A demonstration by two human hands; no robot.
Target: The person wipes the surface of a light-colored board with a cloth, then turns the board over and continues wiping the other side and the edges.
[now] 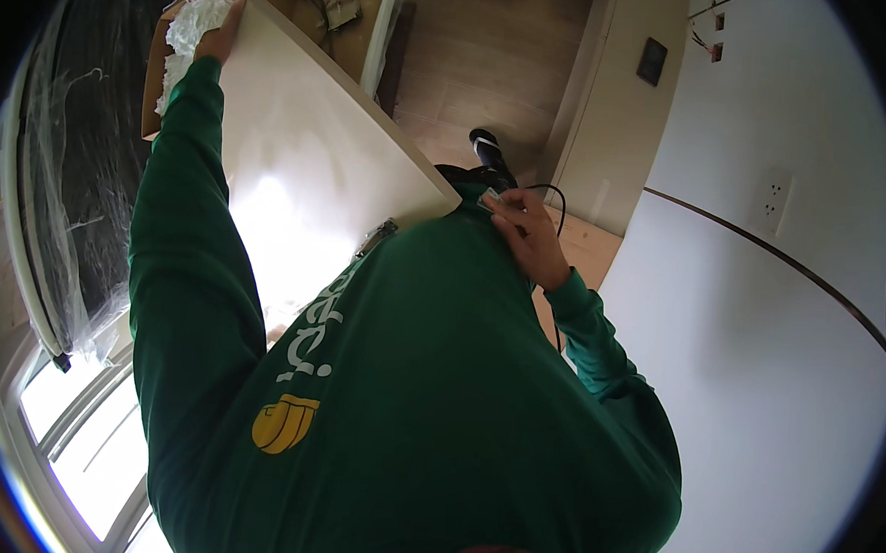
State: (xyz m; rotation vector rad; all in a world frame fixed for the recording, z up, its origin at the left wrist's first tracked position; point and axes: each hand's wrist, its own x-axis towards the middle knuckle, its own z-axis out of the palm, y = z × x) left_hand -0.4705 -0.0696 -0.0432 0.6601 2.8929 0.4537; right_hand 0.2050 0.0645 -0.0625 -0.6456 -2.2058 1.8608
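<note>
Green sweatshirt [458,377] foremost, left hand [221,37] curls over the pale panel [306,119], upper left, apparently steadying it; right hand [531,235] pinches a small metallic piece [489,198] (kind unclear) near centre.

Above centre, a grey metallic piece [488,199] too small to identify is partly covered by the bare right hand [528,233]; at upper left, the flat white panel [296,109] is partly hidden by the green fabric sleeve [181,223].
</note>
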